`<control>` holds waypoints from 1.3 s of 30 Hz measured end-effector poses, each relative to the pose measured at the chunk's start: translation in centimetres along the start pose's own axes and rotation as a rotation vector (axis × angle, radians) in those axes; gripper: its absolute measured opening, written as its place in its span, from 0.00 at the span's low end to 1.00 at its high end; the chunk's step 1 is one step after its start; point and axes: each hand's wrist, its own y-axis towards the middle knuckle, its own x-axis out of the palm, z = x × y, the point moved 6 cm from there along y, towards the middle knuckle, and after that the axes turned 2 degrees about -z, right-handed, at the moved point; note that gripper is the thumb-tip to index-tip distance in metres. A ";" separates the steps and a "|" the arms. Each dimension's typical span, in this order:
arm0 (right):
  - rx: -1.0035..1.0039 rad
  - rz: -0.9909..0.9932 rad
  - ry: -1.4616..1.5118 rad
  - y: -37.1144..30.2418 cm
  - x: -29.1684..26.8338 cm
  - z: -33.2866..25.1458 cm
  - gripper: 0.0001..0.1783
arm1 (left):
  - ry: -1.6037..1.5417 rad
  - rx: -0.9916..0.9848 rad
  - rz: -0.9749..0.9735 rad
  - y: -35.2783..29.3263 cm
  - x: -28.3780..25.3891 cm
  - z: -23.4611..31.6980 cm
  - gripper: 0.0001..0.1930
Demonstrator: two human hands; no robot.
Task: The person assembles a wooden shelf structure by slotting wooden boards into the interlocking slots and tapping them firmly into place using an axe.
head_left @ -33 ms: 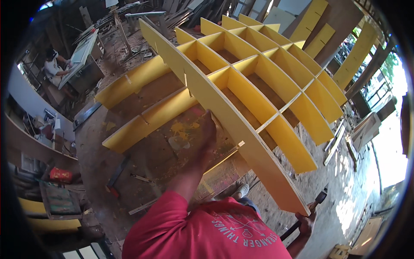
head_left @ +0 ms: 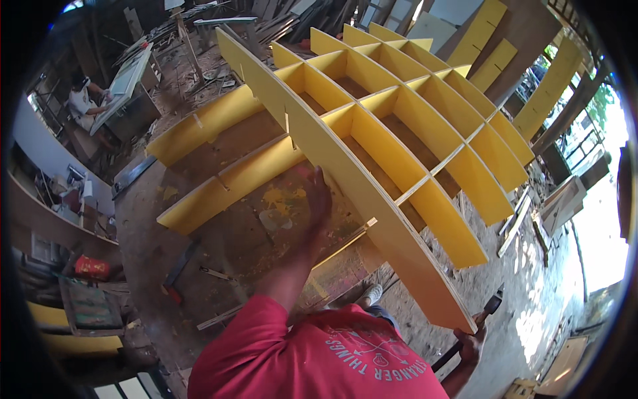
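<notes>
A big yellow shelf frame (head_left: 425,133) of crossed boards lies tilted over the dirt floor. Its long front board (head_left: 345,179) runs from the upper left down to the lower right. My left hand (head_left: 318,196) reaches up and holds this board about halfway along, near a slotted joint. My right hand (head_left: 473,344) is low at the right, just under the board's near end. It grips a dark-handled tool (head_left: 490,309) that looks like a hammer. My red shirt fills the bottom of the view.
Another person (head_left: 83,100) works at a tilted panel at the far left. Yellow boards (head_left: 551,86) lean at the upper right. Wood strips (head_left: 515,229) lie right of the frame. A red can (head_left: 90,266) and hand tools (head_left: 179,269) are on the left.
</notes>
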 end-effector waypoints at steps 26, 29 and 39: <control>0.149 0.030 -0.181 -0.9 0.3 -0.1 0.28 | 0.071 -0.274 0.220 11.1 -1.7 -3.4 0.56; 0.210 0.075 -0.221 -1.2 0.2 0.2 0.29 | 0.016 -0.275 0.205 10.4 -0.1 -2.4 0.48; 0.353 -0.101 -0.436 -0.3 -5.4 -1.5 0.33 | -0.370 -0.155 0.060 11.1 0.6 -2.4 0.40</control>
